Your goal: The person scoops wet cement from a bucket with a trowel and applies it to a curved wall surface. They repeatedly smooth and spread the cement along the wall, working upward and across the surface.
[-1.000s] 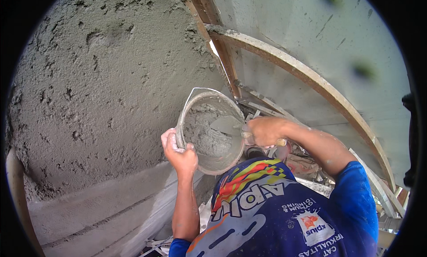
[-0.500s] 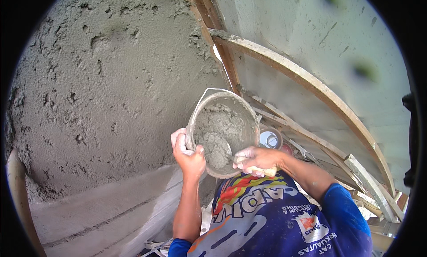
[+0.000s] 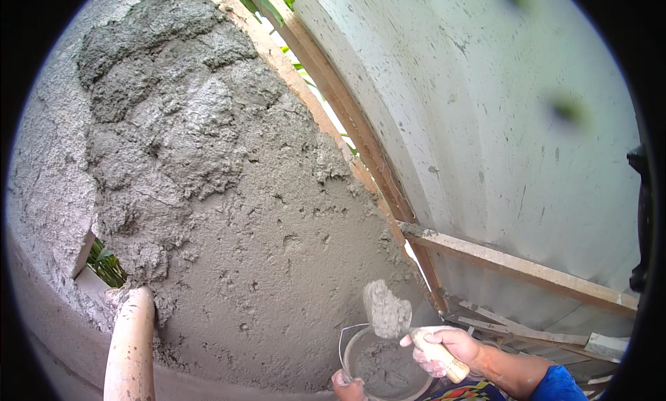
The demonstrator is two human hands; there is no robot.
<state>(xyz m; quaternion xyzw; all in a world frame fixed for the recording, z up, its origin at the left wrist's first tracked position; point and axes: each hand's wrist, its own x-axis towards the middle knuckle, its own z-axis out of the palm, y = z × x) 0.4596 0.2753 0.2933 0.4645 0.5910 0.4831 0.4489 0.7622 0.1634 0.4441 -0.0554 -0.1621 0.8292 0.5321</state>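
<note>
My right hand is closed around the pale wooden handle of a trowel. A heaped lump of wet grey mortar covers its blade, raised just above the bucket. At the lower edge, my left hand grips the left side of the bucket, partly cut off by the picture's edge. More mortar lies inside it, and a thin wire handle stands up at its left. Ahead is a wall coated in wet mortar, rough and lumpy higher up, flatter lower down.
A round pole rises at the lower left, near a small gap in the wall with green leaves behind. A wooden post edges the wall's right side. Beyond it stand pale sheet panels with a wooden crossbar.
My view has tilted up to the wall's upper part. My right hand has lifted the trowel out of the bucket with mortar on it. The left hand still holds the bucket.
</note>
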